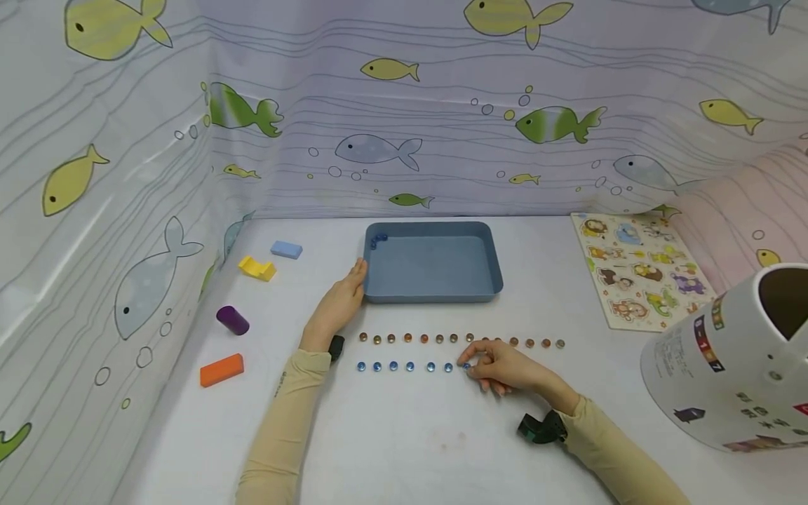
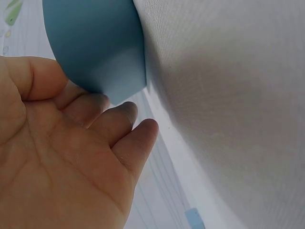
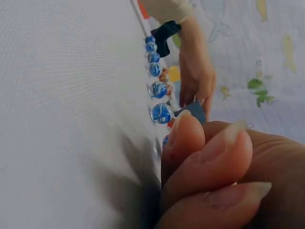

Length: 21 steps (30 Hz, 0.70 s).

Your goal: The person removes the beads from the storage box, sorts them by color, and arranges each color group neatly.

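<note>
A blue-grey tray (image 1: pixel 435 297) stands at the back, with a few dark blue marbles (image 1: pixel 379 240) in its far left corner. My left hand (image 1: pixel 337 301) rests along the tray's left wall; in the left wrist view its fingers (image 2: pixel 114 124) lie against the tray's corner (image 2: pixel 100 52). Several blue marbles (image 1: pixel 410 367) form the nearer row on the table. At that row's right end my right hand (image 1: pixel 511 366) pinches one blue marble (image 1: pixel 466 365) between thumb and index finger, mostly hidden by the fingertips. Just behind runs a row of brownish-orange marbles (image 1: pixel 424 338), partly covered by this hand.
On the left lie a blue block (image 1: pixel 287 250), a yellow block (image 1: pixel 257 268), a purple cylinder (image 1: pixel 233 320) and an orange block (image 1: pixel 221 370). To the right are an animal picture board (image 1: pixel 644 273) and a large white bucket (image 1: pixel 713 372). Fish-printed sheeting (image 1: pixel 404 112) walls the table.
</note>
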{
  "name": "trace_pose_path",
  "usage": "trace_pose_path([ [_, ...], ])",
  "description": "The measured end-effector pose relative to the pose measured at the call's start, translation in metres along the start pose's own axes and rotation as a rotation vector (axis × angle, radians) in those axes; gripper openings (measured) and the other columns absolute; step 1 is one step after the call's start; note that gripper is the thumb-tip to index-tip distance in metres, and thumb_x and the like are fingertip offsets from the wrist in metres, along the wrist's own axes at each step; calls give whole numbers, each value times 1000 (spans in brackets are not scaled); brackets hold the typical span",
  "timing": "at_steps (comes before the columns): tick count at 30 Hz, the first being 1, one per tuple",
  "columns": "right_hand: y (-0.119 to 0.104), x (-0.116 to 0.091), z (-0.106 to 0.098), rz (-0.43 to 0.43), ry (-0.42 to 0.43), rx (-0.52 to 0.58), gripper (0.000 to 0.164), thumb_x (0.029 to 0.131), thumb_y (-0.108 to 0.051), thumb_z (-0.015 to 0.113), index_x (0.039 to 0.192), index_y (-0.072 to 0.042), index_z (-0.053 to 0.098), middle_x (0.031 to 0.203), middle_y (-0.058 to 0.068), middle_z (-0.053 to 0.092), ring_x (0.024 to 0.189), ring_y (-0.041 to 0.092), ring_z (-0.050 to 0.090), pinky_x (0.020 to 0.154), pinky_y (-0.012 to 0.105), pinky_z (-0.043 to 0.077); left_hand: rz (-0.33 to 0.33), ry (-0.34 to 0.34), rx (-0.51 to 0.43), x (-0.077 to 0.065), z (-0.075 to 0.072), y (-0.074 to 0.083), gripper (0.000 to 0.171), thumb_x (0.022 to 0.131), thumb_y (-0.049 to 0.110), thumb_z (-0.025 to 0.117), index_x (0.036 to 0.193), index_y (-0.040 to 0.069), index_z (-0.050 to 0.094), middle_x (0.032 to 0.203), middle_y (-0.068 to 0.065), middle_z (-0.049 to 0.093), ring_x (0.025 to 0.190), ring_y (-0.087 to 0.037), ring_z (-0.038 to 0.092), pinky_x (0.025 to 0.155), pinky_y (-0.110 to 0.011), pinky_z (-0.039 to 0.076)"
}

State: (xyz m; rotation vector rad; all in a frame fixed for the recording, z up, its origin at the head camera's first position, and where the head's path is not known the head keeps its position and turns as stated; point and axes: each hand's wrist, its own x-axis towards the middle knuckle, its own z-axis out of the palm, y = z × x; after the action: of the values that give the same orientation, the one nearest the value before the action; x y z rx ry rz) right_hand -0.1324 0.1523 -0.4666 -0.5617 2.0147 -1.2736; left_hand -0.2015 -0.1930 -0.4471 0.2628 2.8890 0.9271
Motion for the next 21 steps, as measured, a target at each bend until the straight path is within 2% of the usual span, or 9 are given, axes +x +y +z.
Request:
trace_pose_path([
  [7,-4,1,5,24,58,-50,20,93,-12,61,112,-8,64,53,-1,53,33,3,38,34,19,38,-7,-2,-13,1,-1,1,52,104,15,32,154,6,20,162,-11,16,149,-29,20,123,-44,20],
  [11,-6,-1,2,29,41,-39,22,94,-12,60,116,-9,63,52,-2,53,35,4,40,36,18,40,-10,1,-16,1,-1,1,52,104,15,31,154,6,20,162,-10,15,149,-29,21,123,-44,21],
  [16,-15,-5,-17,40,34,26,30,94,-9,57,123,-6,59,52,-2,51,39,6,40,39,18,38,-19,-13,-23,0,0,2,52,104,15,31,154,7,18,163,-8,12,150,-28,19,123,-44,20],
  [21,-35,-6,-43,-12,53,22,33,96,-9,55,127,2,55,54,0,51,42,7,39,39,22,34,-14,-4,-20,0,0,2,52,104,15,31,154,6,19,162,-9,14,150,-29,20,123,-44,20],
])
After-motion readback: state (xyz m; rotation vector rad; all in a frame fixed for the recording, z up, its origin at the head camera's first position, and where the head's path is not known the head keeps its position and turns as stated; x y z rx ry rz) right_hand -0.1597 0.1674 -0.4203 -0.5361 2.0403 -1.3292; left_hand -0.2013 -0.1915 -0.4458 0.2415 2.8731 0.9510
